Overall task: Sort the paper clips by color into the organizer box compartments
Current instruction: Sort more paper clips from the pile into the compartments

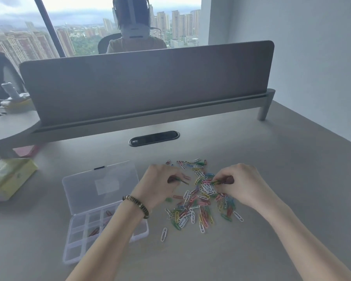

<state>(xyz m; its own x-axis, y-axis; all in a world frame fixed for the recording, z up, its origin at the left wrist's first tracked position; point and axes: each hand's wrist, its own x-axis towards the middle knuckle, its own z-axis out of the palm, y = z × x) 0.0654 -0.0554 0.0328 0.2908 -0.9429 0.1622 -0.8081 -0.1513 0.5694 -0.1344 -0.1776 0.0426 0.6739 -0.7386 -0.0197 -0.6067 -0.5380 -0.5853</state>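
While both hands work over the heap of paper clips (pixel 201 196) spread on the grey desk (pixel 272 159), the left hand (pixel 158 185) has its fingers curled in and pinches what looks like a dark, brownish clip (pixel 179 180) just at the heap's left edge. The right hand (pixel 241 185) is likewise curled, its fingertips (pixel 221 180) closed on a greenish clip (pixel 216 182) near the top of the pile; blur hides how the fingers are placed. Mixed white, yellow, green, pink, blue and red clips lie tangled between and below the hands, with a few white strays lying apart at the lower edges. Left of the heap sits the clear organizer box (pixel 77 250), its lid (pixel 101 185) folded back flat; the left forearm crosses over its right side. A few reddish-brown clips (pixel 94 232) lie in compartments of the box. A beaded bracelet (pixel 136 205) circles the left wrist. At the far left lies a yellow tissue pack (pixel 8 177).
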